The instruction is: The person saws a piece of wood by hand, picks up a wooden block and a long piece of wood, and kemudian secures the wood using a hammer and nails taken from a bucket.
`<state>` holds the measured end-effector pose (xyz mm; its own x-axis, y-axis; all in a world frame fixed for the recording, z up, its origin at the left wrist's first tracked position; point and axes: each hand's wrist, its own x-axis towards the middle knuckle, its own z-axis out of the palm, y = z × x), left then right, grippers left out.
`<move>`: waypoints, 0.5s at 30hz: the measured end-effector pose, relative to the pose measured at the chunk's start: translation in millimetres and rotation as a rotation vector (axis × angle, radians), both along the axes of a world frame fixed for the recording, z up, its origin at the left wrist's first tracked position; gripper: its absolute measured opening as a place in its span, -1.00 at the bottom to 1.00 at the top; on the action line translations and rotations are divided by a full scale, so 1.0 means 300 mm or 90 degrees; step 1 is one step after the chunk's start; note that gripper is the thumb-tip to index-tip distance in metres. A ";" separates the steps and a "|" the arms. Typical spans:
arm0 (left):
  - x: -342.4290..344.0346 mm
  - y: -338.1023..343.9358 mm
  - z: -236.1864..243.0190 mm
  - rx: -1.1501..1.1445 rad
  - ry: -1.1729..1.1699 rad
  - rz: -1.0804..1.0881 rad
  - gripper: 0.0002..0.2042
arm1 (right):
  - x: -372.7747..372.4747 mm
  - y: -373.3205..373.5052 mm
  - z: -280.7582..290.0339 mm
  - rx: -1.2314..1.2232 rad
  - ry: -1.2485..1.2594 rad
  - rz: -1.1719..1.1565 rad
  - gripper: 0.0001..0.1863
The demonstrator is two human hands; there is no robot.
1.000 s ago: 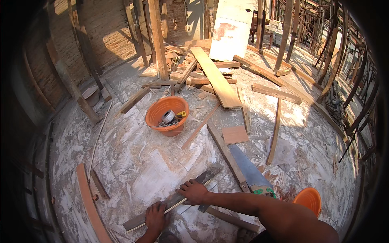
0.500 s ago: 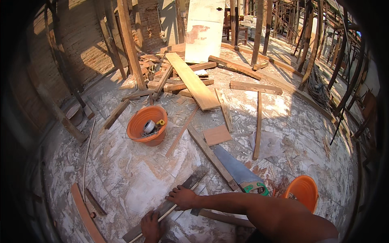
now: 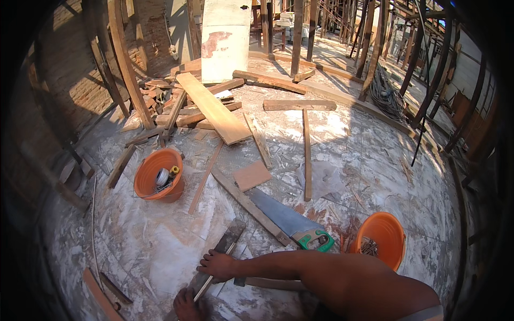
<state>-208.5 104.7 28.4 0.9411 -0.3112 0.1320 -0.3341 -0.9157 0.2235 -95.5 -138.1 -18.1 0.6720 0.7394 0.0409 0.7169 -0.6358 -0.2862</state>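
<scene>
A dark, weathered wooden plank lies slantwise on the floor at the lower middle. Along its right side runs a thin pale strip, whose kind I cannot make out. My right hand lies across plank and strip, fingers curled over the plank's far edge. Nearer to me, my left hand is closed over the plank's lower end, beside the strip; its fingers are partly hidden. Under my right forearm shows what looks like a hammer. A handsaw with a green-edged handle lies beyond that forearm, against a narrow wooden batten.
Orange buckets stand at the left and right, the latter holding nails. Beyond lie a small brown board, a yellow plank and a timber pile. Upright posts surround the dusty floor. A curved wood strip lies lower left.
The whole view has shifted, so the scene sits farther left and slightly higher. More of the right bucket's contents shows. Both hands stay on the plank, with little visible movement along it.
</scene>
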 end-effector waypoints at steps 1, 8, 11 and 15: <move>0.000 -0.004 0.002 0.001 -0.001 -0.005 -0.49 | 0.001 -0.002 -0.009 0.001 -0.002 -0.002 -0.16; 0.008 0.005 -0.003 0.009 -0.016 -0.024 -0.47 | 0.005 0.007 -0.013 0.004 -0.016 -0.003 -0.17; 0.004 -0.008 0.025 0.017 -0.014 -0.035 -0.49 | 0.003 0.009 0.010 -0.022 -0.004 -0.014 -0.22; 0.003 -0.026 0.039 0.012 -0.030 -0.037 -0.52 | 0.001 0.011 0.003 -0.039 -0.026 -0.010 -0.22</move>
<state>-207.7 96.9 40.0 0.9142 -0.3684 0.1688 -0.3968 -0.8983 0.1887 -95.1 -134.7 -17.1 0.6826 0.7304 0.0233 0.7165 -0.6627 -0.2178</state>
